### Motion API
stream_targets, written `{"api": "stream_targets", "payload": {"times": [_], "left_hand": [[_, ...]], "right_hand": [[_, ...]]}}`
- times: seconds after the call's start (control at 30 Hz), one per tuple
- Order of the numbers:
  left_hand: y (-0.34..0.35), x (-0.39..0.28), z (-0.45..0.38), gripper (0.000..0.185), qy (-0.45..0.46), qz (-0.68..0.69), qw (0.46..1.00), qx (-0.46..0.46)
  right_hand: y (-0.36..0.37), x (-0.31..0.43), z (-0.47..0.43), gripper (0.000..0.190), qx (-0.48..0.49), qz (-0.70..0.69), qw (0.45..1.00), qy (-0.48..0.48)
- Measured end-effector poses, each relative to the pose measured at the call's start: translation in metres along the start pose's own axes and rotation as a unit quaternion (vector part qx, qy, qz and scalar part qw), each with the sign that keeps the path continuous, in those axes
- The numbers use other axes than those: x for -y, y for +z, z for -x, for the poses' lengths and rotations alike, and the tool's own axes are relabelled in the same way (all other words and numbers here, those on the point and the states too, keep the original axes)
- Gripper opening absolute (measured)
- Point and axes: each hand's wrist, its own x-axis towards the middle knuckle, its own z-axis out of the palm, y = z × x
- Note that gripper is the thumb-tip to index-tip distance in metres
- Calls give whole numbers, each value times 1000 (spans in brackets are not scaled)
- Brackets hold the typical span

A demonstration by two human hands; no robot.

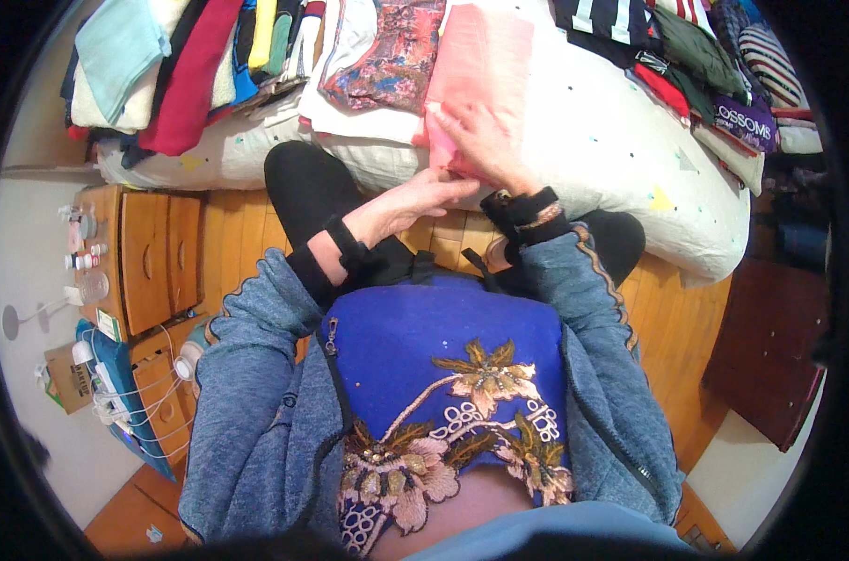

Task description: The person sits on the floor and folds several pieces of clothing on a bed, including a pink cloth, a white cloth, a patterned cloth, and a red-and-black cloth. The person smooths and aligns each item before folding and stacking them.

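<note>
Folded pink cloth (482, 56) lies lengthwise on the bed in front of me. My right hand (482, 144) rests palm down over its near part, fingers stretched across the fabric. At the near end of the cloth is my left hand (410, 200), its fingers extended towards my right wrist. Whether the left fingers pinch the cloth edge is hard to see. A folded floral-print garment (389, 70) sits just left of the pink cloth, on top of white fabric (368, 125).
Folded clothes, including a crimson garment (194, 84) and a light blue cloth (119, 59), line the bed's left. More clothes (698, 63) are stacked at right on the white patterned bedsheet (607, 140). A wooden cabinet (147, 259) stands left; a dark red panel (764, 350) is at right.
</note>
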Motion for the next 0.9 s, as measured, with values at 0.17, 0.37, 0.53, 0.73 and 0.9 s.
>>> {"api": "stream_targets", "payload": {"times": [0.17, 0.37, 0.53, 0.73, 0.9], "left_hand": [[20, 0, -13, 93, 17, 238, 969, -72], [33, 9, -50, 79, 93, 402, 896, -166], [40, -7, -40, 42, 259, 278, 909, -173], [59, -48, 2, 44, 341, 203, 911, -117], [46, -101, 33, 39, 406, 278, 861, -130]], "right_hand": [[-17, -32, 11, 56, -214, -11, 970, 117], [-18, -76, 23, 71, -128, -335, 864, 352], [-33, -78, 42, 59, -16, -587, 734, 341], [-66, -43, 61, 82, -132, -817, 522, 209], [-118, -7, 25, 78, -122, -719, 677, 93]]}}
